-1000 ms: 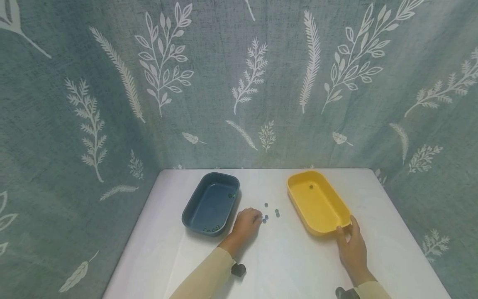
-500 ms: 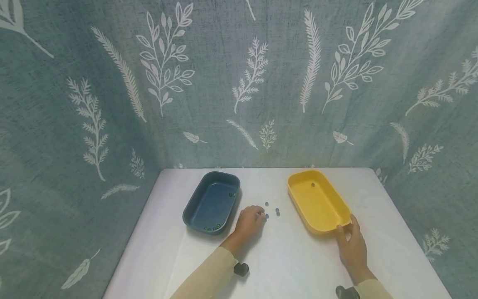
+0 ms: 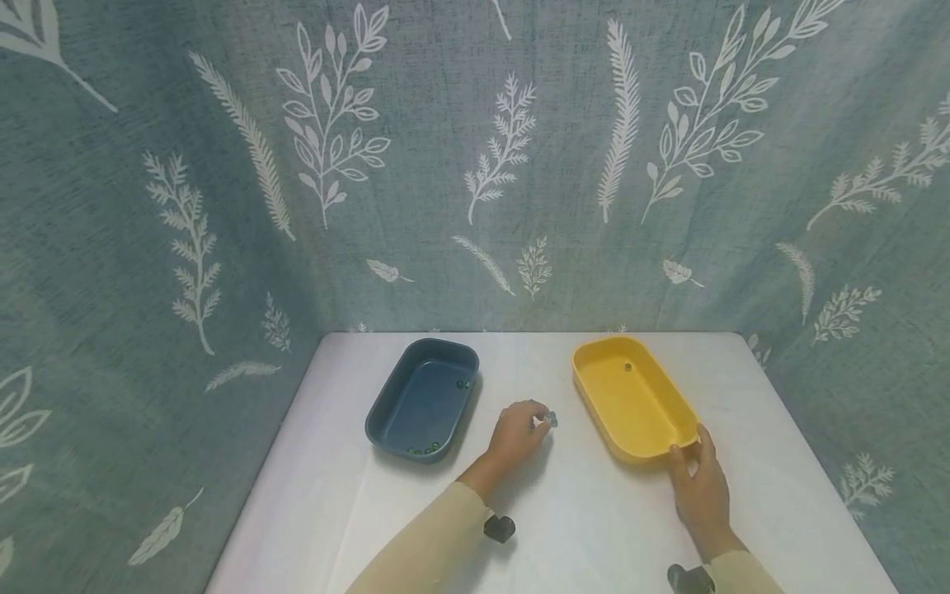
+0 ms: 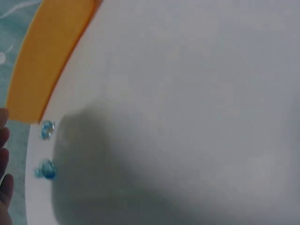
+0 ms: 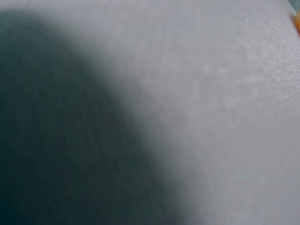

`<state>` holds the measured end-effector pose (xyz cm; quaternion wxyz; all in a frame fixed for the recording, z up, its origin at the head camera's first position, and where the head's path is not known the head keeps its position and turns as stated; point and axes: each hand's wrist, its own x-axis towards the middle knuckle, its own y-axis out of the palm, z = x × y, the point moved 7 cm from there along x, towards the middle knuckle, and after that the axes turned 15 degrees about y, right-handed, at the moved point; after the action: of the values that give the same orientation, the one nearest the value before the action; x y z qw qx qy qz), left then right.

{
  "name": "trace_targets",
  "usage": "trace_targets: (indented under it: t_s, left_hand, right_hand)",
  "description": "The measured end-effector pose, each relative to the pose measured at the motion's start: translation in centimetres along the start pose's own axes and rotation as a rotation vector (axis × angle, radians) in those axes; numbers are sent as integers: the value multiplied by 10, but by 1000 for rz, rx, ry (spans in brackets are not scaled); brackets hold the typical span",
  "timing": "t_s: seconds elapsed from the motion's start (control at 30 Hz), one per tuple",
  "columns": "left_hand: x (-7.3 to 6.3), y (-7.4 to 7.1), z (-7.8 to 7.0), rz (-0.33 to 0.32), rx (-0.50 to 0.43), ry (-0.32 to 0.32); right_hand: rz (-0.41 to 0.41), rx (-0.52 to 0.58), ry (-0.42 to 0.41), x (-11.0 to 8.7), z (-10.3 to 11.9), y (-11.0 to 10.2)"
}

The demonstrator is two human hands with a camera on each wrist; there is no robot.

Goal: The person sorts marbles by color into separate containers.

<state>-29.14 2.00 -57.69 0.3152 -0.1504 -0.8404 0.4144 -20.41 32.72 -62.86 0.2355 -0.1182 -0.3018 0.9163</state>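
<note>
head view: reached with the left hand (image 3: 515, 431), curved with thumb and forefinger parted, to tiny blue beads (image 3: 552, 419) between navy tray (image 3: 423, 404) and yellow tray (image 3: 631, 404); could not tell of a held bead. gripped the yellow tray's near corner with the right hand (image 3: 701, 491). had room in front, and behind to the white table's (image 3: 594, 528) far edge. left wrist: saw beads round, glassy, just beside left fingertips (image 4: 4, 137). right wrist: showed blurred tabletop, dark shadow (image 5: 51, 140).

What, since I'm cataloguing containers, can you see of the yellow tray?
The yellow tray is an oblong with rounded corners and raised walls; it looks plastic. It stands on the table, open side up, far end angled left. One marble lies inside near that end. The right hand grips its near right corner; whether that corner is lifted is unclear.
</note>
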Motion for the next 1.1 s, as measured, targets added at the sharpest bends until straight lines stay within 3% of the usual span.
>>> trace_targets:
  t_s: [0.23, 0.7, 1.1]
  left_hand:
    - [13, 4, -18, 17, 26, 40]
    - [35, 16, -47, 84, -11, 78]
    - [44, 29, -63, 145, -16, 81]
  right_hand:
    - [0, 5, -7, 0, -1, 1]
    - [2, -2, 17, 0, 0, 0]
    - [7, -1, 11, -2, 3, 0]
